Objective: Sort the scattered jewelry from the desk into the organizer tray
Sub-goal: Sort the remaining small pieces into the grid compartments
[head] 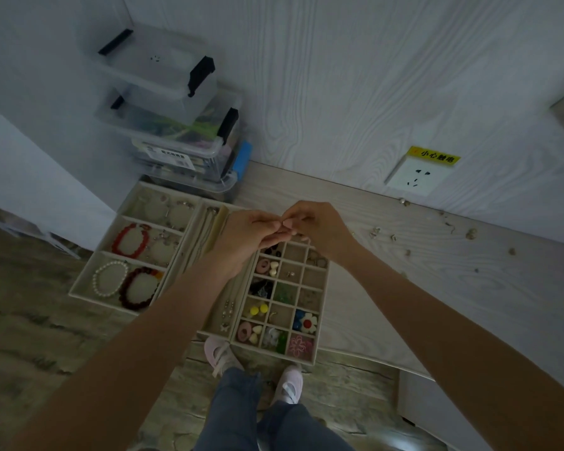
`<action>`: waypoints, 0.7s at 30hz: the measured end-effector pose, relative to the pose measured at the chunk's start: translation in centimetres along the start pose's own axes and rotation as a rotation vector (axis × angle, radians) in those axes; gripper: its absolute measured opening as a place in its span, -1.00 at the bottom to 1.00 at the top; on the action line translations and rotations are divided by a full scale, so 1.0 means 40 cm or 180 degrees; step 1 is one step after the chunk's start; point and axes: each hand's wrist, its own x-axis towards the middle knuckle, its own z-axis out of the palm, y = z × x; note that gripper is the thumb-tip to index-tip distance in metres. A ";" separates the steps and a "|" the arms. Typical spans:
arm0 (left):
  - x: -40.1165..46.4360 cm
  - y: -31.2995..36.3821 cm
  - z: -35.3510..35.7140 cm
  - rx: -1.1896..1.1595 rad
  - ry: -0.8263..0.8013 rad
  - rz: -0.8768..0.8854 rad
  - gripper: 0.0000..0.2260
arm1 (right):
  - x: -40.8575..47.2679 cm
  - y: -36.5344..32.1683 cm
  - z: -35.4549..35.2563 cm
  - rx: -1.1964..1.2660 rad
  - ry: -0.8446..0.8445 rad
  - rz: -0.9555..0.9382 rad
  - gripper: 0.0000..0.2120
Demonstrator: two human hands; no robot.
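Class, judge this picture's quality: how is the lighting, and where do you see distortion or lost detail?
Head view: dim, flat light with no glare; wide-angle lens bends the desk edge and splays the forearms; scattered jewelry at right too small to identify; whatever the left hand and right hand pinch is unreadable.

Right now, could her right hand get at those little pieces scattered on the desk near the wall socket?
Probably yes: the scattered pieces lie in the open with nothing over them, just right of her right hand, though it is busy meeting the left hand.

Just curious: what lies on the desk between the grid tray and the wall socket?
In the head view, mostly bare pale wood desk lies between the beige grid organizer tray and the white wall socket; the scattered small jewelry pieces lie further right.
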 end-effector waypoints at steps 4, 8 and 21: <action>0.022 0.018 0.020 0.0212 0.0099 0.0049 -0.90 | -0.004 0.000 -0.031 0.0429 0.0041 0.0169 -0.92; 0.039 0.026 0.036 0.0529 0.0144 0.0136 -0.92 | -0.007 0.001 -0.046 0.0630 0.0142 0.0195 -0.90; 0.076 -0.056 -0.009 0.1767 0.0453 0.0512 -0.80 | 0.014 0.077 -0.033 0.0510 0.0383 0.0555 -0.82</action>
